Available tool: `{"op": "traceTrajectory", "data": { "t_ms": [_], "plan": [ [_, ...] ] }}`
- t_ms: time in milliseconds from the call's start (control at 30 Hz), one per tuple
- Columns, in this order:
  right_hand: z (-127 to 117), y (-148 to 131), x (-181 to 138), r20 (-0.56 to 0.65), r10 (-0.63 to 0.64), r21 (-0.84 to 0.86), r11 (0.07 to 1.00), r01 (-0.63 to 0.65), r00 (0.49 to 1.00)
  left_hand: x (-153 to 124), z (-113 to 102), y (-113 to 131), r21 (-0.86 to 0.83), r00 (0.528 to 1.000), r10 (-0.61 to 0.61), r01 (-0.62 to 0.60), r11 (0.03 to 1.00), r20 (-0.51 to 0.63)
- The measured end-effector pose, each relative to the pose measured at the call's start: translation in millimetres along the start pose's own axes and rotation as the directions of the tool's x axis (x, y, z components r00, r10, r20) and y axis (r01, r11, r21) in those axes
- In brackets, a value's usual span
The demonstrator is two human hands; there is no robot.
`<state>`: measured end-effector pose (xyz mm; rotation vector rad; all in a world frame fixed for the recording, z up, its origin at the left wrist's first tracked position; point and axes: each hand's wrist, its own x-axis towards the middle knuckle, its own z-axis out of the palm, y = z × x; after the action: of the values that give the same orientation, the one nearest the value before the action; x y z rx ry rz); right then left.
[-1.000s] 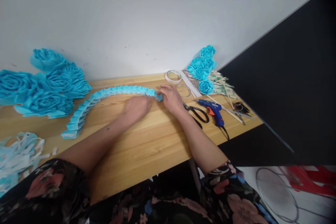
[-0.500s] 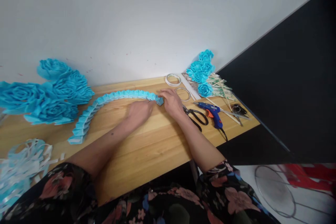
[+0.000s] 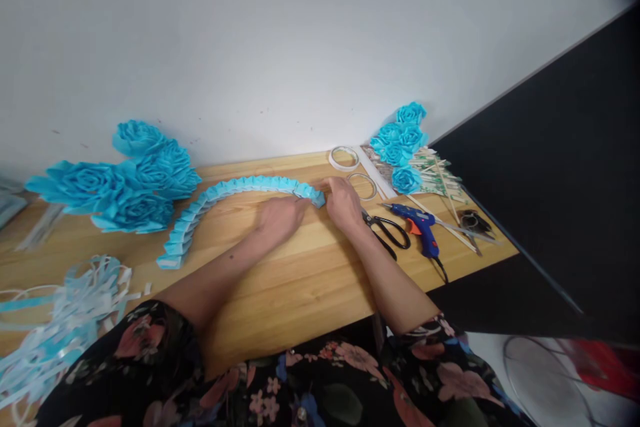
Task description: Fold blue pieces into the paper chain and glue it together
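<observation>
Floral sleeves nearest, both forearms stretched over wooden table (image 3: 280,293). Pale blue paper scraps (image 3: 65,320) heaped at near left edge. Left hand (image 3: 280,219) flat, palm down, fingers together, tips against pleated strip (image 3: 225,195). Right hand (image 3: 345,203) just beside it, fingers curled, pinching strip's right end. Strip lies mid-table, arcing away left. Scissors (image 3: 387,235) and blue glue gun (image 3: 420,221) right of hands. Tape rolls (image 3: 344,157) beyond. Blue paper roses (image 3: 130,187) far left, against wall.
</observation>
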<state>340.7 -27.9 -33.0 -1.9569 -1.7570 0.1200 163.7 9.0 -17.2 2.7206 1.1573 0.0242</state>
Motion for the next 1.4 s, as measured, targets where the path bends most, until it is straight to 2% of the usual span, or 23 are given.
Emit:
{"op": "traceTrajectory", "data": {
  "t_ms": [100, 433, 567, 867, 1000, 1167, 1400],
  "plan": [
    [0.0, -2.4, -0.5, -0.009, -0.001, 0.014, 1.0, 0.001, 1.0, -1.9, -1.4, 0.4, -0.026, 1.0, -0.003, 0.003, 1.0, 0.008],
    [1.7, -3.1, 0.9, 0.109, -0.002, 0.031, 1.0, -0.001, 0.994, -3.7, 6.0, -10.1, -0.138, 0.999, 0.021, -0.027, 0.99, -0.043],
    [0.9, -5.6, 1.8, 0.137, 0.024, 0.077, 0.996, -0.035, 0.99, -2.7, 10.6, -22.2, -0.24, 0.994, 0.085, -0.099, 0.966, -0.07],
    [-0.6, -13.5, -0.1, 0.14, 0.046, 0.072, 0.996, -0.057, 0.989, -1.1, 2.5, -37.3, -0.375, 0.971, 0.238, -0.22, 0.9, 0.001],
    [0.6, -13.3, -1.4, 0.142, 0.033, 0.063, 0.997, -0.042, 0.989, -14.0, 3.9, -43.1, -0.46, 0.974, 0.225, -0.197, 0.866, 0.006],
    [3.4, -13.9, -5.2, 0.154, 0.032, 0.057, 0.997, -0.042, 0.987, -30.6, 13.8, -50.1, -0.564, 0.976, 0.191, -0.215, 0.798, -0.102],
    [0.1, -14.9, -9.9, 0.163, 0.066, 0.07, 0.995, -0.078, 0.984, -56.5, 6.8, -31.5, -0.668, 0.996, 0.067, -0.084, 0.74, -0.051]
  ]
}}
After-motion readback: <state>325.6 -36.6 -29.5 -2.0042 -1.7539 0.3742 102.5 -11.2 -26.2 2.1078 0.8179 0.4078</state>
